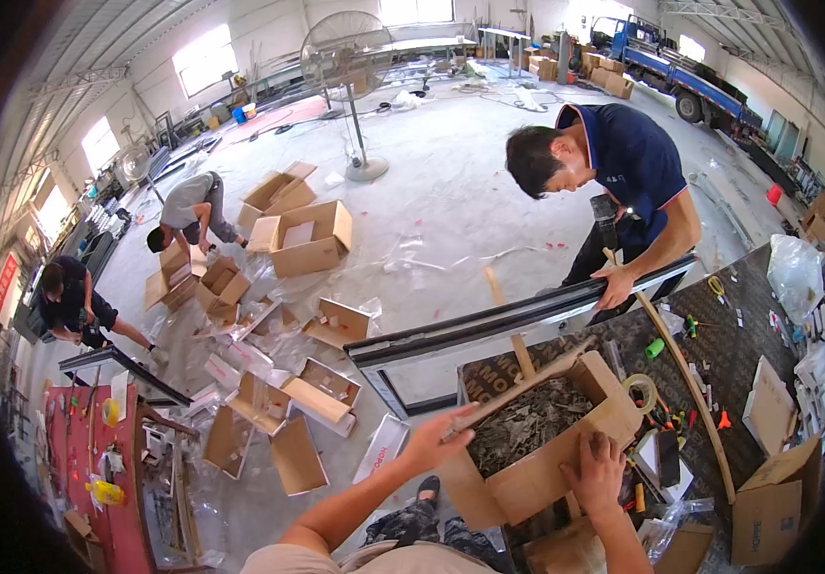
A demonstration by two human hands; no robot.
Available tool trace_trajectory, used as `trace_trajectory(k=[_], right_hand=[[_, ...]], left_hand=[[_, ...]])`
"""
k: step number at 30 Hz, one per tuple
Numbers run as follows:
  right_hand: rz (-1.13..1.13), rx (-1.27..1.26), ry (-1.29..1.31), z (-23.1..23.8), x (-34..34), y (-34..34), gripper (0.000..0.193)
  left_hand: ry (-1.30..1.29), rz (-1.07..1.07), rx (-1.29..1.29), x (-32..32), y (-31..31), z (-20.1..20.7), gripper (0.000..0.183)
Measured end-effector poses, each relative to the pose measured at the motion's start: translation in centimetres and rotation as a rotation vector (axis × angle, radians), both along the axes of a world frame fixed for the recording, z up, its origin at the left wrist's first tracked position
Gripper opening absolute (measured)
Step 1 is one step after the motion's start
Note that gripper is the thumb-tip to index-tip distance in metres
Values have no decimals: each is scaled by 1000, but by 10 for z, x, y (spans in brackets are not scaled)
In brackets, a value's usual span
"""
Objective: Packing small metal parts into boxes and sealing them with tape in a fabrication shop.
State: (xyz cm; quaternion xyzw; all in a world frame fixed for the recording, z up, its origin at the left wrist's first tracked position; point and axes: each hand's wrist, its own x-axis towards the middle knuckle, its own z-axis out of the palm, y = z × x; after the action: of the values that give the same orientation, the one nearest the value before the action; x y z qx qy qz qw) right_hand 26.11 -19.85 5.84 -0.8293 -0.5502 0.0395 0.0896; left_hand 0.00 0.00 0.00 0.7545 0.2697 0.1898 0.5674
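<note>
A cardboard box [551, 459] stands before me at the edge of the dark worktable. Inside lies a heap of small dark grey pieces [537, 421], too fine to name. My left hand [436, 440] is closed around the end of the box's upright far flap [527, 383], seen almost edge-on. Over the box's right near side, my right hand [596, 471] curls its fingers on the cardboard. Just beyond the box, a co-worker in a dark blue shirt [637, 158] bends over a long dark window frame [517, 316], holding a cordless drill [605, 218] and steadying the frame.
On the worktable [709, 344] lie a tape roll [640, 392], a curved wooden strip [690, 402], hand tools and a green roll [654, 348]. Opened cartons [312, 239] litter the floor, where two people bend at the left. A standing fan [350, 86] and blue truck [675, 67] are farther back.
</note>
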Motion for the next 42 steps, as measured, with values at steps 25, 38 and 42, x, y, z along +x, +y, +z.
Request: trace_trajectory(k=[25,38,42], right_hand=[[-709,763,1303,-58,245,-45,47],[67,-377,967,58,138,24,47],[82,-440,930,58,134,36,50]], left_hand=[[321,-44,-78,9,9,28,68],[308,-43,-27,3,32,0,84],[467,-102,-429,11,42,39,85]])
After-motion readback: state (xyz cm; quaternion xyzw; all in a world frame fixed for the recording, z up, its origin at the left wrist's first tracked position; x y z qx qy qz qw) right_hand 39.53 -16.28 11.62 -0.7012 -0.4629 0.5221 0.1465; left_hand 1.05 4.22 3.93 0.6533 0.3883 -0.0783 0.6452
